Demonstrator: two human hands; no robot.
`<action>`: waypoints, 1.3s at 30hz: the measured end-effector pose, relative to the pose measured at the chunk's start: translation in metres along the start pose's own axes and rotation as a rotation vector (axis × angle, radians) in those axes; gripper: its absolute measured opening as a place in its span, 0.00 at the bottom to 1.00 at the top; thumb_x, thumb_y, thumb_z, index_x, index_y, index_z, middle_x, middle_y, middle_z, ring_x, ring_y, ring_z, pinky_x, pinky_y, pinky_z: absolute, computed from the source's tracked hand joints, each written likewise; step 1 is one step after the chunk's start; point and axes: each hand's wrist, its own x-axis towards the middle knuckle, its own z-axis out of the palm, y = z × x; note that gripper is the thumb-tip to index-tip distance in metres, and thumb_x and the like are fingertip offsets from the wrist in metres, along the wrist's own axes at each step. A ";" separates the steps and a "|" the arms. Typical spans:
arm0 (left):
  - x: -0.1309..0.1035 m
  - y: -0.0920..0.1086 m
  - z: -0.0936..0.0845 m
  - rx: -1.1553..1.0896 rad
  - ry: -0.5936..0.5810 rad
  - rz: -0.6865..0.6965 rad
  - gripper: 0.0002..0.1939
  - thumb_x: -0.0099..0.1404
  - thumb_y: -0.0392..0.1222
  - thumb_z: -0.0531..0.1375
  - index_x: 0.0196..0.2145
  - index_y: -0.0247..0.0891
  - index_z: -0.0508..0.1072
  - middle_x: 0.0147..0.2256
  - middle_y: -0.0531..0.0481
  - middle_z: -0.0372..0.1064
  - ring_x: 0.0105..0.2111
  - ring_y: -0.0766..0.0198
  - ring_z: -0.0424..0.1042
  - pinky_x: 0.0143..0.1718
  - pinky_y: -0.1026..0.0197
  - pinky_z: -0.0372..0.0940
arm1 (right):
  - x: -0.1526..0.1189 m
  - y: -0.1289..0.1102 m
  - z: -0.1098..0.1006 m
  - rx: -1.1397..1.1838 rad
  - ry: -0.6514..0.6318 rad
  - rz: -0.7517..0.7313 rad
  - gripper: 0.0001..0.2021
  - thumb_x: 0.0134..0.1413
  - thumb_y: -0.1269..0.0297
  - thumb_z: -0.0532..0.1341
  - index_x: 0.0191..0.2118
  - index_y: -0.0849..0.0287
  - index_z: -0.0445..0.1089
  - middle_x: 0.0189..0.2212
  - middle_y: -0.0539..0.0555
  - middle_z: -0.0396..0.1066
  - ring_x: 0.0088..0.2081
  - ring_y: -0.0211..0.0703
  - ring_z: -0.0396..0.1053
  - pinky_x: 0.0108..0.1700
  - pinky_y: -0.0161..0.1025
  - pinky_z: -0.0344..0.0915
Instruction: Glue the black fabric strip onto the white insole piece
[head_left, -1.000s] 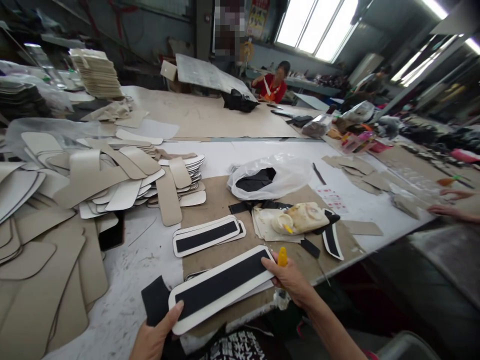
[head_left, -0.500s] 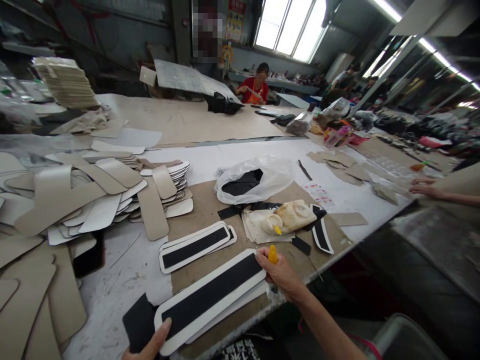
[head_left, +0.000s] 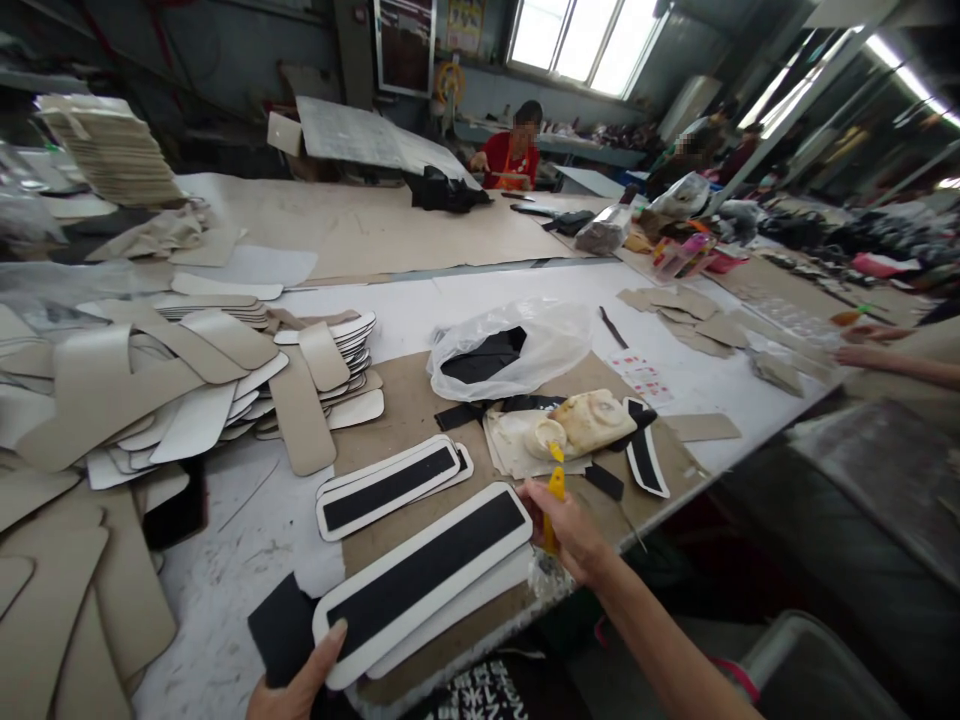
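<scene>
A long white rounded strip with a black band down its middle [head_left: 427, 580] spans both my hands, near the table's front edge. My left hand [head_left: 304, 675] grips its lower left end, thumb on top, beside a black piece of sheet [head_left: 281, 625]. At the upper right end, the fingers of my right hand [head_left: 566, 525] touch the strip's edge while also holding a yellow tool [head_left: 553, 510]; the tool's kind is not clear. Another white strip [head_left: 457, 615] lies partly beneath. Smaller strips with black bands [head_left: 390, 490] lie just behind.
A stained plastic container [head_left: 592, 420] and a glue-smeared cup [head_left: 546, 440] stand beyond my right hand. A clear bag with black pieces [head_left: 487, 355] lies behind them. Piles of beige strips [head_left: 300, 410] cover the left. Someone's hands [head_left: 870, 350] are at the right; a person in red [head_left: 510, 155] sits opposite.
The right end of the strip now lies flatter, with my right hand slightly further right and the yellow tool showing more of its length. My left hand stays at the lower end.
</scene>
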 end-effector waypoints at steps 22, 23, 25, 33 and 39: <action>0.006 0.001 -0.001 -0.112 -0.137 0.089 0.23 0.46 0.42 0.67 0.41 0.34 0.70 0.32 0.48 0.74 0.30 0.61 0.72 0.29 0.63 0.67 | -0.002 0.015 0.015 -0.441 0.060 -0.056 0.20 0.42 0.47 0.61 0.22 0.59 0.58 0.13 0.42 0.51 0.17 0.29 0.48 0.19 0.30 0.45; 0.007 0.001 -0.001 -0.090 -0.127 0.096 0.23 0.46 0.42 0.67 0.41 0.34 0.70 0.35 0.47 0.74 0.33 0.59 0.72 0.30 0.62 0.68 | -0.003 0.015 0.017 -0.468 0.067 -0.071 0.20 0.42 0.47 0.61 0.21 0.58 0.57 0.12 0.42 0.51 0.17 0.29 0.49 0.19 0.31 0.46; 0.010 0.000 -0.003 -0.041 -0.133 0.103 0.22 0.47 0.44 0.66 0.40 0.33 0.70 0.36 0.45 0.74 0.34 0.58 0.72 0.31 0.61 0.68 | -0.007 0.014 0.020 -0.494 0.066 -0.081 0.20 0.43 0.47 0.60 0.20 0.58 0.55 0.12 0.42 0.51 0.17 0.30 0.49 0.19 0.32 0.47; 0.009 0.001 -0.011 -0.026 -0.235 0.107 0.20 0.51 0.47 0.63 0.39 0.34 0.69 0.31 0.49 0.73 0.31 0.63 0.70 0.36 0.62 0.66 | -0.018 0.016 0.021 -0.519 0.023 -0.063 0.19 0.47 0.47 0.57 0.21 0.57 0.54 0.13 0.42 0.51 0.17 0.30 0.50 0.20 0.32 0.48; 0.001 0.003 -0.011 -0.011 -0.221 0.135 0.19 0.49 0.50 0.63 0.35 0.34 0.71 0.27 0.51 0.72 0.31 0.62 0.69 0.36 0.64 0.65 | -0.024 0.018 0.018 -0.532 -0.008 -0.102 0.18 0.47 0.48 0.57 0.22 0.57 0.56 0.14 0.42 0.51 0.18 0.30 0.50 0.20 0.31 0.48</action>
